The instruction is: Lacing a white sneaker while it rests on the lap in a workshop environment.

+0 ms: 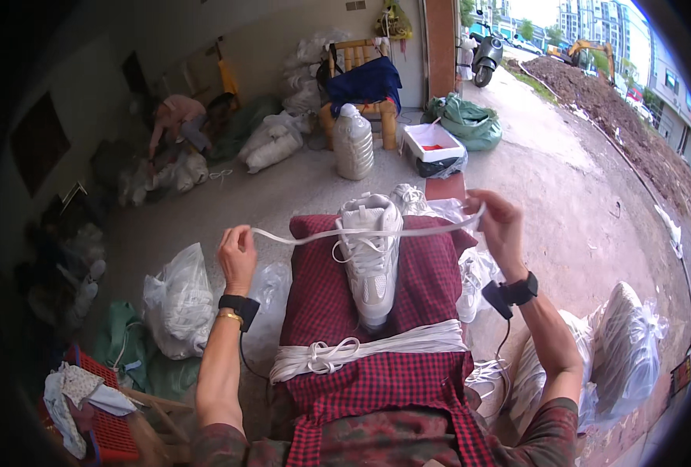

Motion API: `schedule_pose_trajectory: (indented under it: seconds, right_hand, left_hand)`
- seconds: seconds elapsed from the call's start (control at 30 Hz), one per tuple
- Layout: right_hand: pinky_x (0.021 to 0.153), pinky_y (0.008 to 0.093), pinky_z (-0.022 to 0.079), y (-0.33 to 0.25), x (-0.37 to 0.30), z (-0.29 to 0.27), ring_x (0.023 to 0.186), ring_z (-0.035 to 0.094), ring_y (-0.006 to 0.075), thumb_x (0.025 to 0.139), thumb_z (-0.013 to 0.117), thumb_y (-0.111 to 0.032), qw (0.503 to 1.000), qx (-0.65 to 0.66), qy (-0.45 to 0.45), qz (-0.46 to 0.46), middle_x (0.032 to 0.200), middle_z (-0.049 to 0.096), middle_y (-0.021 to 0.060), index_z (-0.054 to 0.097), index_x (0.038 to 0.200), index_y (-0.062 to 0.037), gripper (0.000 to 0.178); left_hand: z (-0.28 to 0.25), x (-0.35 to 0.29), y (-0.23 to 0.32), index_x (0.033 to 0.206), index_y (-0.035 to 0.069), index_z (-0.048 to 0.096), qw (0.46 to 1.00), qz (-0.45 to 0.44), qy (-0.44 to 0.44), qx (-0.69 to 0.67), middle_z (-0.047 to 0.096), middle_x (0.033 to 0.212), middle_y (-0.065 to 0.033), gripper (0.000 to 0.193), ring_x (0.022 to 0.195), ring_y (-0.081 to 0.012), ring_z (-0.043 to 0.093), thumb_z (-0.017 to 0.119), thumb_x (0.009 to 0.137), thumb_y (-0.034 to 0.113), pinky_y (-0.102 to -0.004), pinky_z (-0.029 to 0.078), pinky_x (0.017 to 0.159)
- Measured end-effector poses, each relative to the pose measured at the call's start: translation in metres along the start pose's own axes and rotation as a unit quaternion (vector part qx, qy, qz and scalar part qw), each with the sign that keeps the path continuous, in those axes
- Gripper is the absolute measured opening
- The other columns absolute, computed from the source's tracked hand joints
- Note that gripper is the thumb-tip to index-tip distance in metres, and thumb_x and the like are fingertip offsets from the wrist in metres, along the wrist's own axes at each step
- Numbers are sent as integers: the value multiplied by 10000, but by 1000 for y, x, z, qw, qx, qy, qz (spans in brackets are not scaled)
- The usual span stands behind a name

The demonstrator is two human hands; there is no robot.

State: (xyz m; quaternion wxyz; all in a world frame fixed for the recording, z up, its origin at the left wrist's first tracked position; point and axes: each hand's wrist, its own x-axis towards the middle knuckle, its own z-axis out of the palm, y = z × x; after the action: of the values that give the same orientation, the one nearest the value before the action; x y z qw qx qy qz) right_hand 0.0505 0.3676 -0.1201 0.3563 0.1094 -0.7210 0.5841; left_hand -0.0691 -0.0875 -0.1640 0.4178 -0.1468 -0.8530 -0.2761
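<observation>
A white sneaker [370,257] rests on the red-and-black checked cloth [314,292] over my lap, its toe pointing toward me. A flat white shoelace [299,238] stretches across the shoe's upper part, one length out to each side. On the left, my left hand [237,255] pinches one end of it. Raised on the right, my right hand [498,226] is closed on the other side of the lace, which bends near its fingers. Some lacing shows on the shoe's front. A bundle of white laces [369,350] lies across my lap, nearer than the toe.
More white sneakers [474,280] lie to the right. Clear bags of white shoes [180,303] stand left, with others [629,358] at the right. Ahead are a large plastic bottle [354,144], a white box [433,144] and a bamboo chair [361,86]. Another person [178,124] bends over bags.
</observation>
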Motion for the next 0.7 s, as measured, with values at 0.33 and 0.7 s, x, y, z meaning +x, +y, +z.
schedule_pose_trajectory:
  seconds: [0.33,0.7]
  right_hand:
    - [575,276,496,6,8,91,681,643,111,848,710,-56,986,-71,-151,12,753,687,63,642,864,6,94]
    - [590,346,501,11,7,88,649,651,230,740,693,-8,977,-118,-167,-61,718,646,132,570,797,5,136]
  left_hand:
    - [37,62,169,877,-2,726,917,149,-310,-203,663,778,-125,143,669,-201,637,638,773,42,-319,501,624]
    - [65,46,177,841,-30,698,910,142,-329,-210,653,754,-123,133,659,-205,633,636,739,28,-332,494,622]
